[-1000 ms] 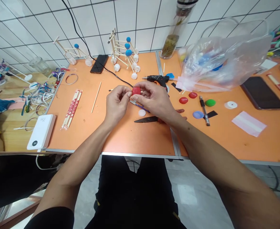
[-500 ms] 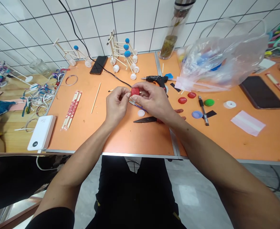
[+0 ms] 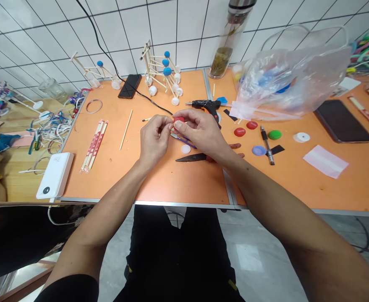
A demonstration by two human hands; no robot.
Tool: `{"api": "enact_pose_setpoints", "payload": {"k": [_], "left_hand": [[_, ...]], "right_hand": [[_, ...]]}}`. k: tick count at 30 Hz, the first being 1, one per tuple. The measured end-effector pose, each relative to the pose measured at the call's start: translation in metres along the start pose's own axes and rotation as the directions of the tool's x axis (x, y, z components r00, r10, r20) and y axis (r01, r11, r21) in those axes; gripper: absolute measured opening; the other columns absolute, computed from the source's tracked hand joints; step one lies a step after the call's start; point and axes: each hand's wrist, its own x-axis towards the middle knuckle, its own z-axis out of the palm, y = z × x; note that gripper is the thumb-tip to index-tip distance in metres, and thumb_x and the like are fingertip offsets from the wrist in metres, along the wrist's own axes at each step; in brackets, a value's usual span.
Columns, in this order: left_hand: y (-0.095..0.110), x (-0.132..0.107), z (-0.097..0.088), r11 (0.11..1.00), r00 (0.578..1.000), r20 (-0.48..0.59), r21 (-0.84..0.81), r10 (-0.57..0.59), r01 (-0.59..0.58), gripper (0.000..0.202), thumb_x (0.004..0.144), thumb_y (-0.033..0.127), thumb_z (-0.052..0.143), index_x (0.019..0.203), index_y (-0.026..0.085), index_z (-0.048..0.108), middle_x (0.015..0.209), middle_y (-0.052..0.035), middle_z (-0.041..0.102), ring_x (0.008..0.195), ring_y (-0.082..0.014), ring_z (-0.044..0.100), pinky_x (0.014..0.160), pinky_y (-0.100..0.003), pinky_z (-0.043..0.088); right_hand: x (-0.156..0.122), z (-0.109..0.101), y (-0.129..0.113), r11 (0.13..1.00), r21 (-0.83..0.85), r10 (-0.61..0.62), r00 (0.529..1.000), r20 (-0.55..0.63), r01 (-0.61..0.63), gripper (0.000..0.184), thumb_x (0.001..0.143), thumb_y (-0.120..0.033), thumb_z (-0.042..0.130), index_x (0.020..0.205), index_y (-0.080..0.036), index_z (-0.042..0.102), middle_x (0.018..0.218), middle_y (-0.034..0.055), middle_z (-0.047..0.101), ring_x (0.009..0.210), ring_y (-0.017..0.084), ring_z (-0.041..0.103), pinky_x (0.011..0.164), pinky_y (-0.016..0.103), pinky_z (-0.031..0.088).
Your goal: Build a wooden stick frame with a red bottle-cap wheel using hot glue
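- White tiles (image 3: 190,25) backed an orange desk (image 3: 159,180) along the upper frame
- At mid-frame, the right hand (image 3: 205,130) pinched a red piece (image 3: 178,119) between closed fingers, seemingly to steady it
- Both hands were angled inward, the left hand (image 3: 155,138) with curled fingers; what those held could not be told
- Behind lay a glue gun (image 3: 203,103), probably for easy reach
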Motion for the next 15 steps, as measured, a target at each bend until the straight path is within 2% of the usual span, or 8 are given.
{"api": "enact_pose_setpoints", "payload": {"k": [3,6,11,15], "left_hand": [[0.0,0.0,0.0,1.0,1.0,0.015,-0.021,0.013,-0.013,0.016,0.106,0.037,0.079,0.097,0.025,0.075,0.09,-0.0012,0.075,0.08,-0.0165,0.066,0.074,-0.031,0.05],[-0.001,0.001,0.0,1.0,0.999,0.037,-0.026,0.002,-0.001,0.017,0.106,0.04,0.079,0.1,0.025,0.076,0.09,-0.0015,0.075,0.079,-0.016,0.066,0.072,-0.029,0.051],[-0.005,0.004,-0.002,0.995,0.999,-0.006,-0.084,-0.053,0.052,0.024,0.107,0.043,0.08,0.095,0.024,0.073,0.079,0.0017,0.068,0.069,-0.0137,0.06,0.065,-0.027,0.048],[-0.006,0.005,-0.004,0.991,0.997,-0.029,-0.109,-0.076,0.072,0.027,0.108,0.047,0.081,0.096,0.025,0.072,0.078,0.0027,0.067,0.067,-0.013,0.06,0.063,-0.027,0.048]], "right_hand": [[0.0,0.0,0.0,1.0,-0.017,-0.019,1.0,-0.016,0.019,0.044,0.092,-0.063,0.092,0.109,-0.024,0.08,0.1,0.0044,0.081,0.092,0.024,0.077,0.084,0.038,0.065],[0.0,0.0,0.002,0.997,-0.046,-0.063,0.997,-0.034,0.062,0.044,0.093,-0.064,0.091,0.111,-0.024,0.081,0.101,0.004,0.081,0.093,0.024,0.077,0.086,0.038,0.066],[0.002,-0.004,0.009,0.986,-0.109,-0.134,0.989,-0.066,0.126,0.052,0.092,-0.059,0.095,0.129,-0.027,0.082,0.115,0.0055,0.083,0.103,0.026,0.081,0.097,0.045,0.069],[0.002,-0.009,0.011,0.964,-0.194,-0.21,0.967,-0.142,0.18,0.036,0.098,-0.056,0.091,0.116,-0.026,0.083,0.109,0.0056,0.083,0.1,0.027,0.082,0.094,0.047,0.07]]}}
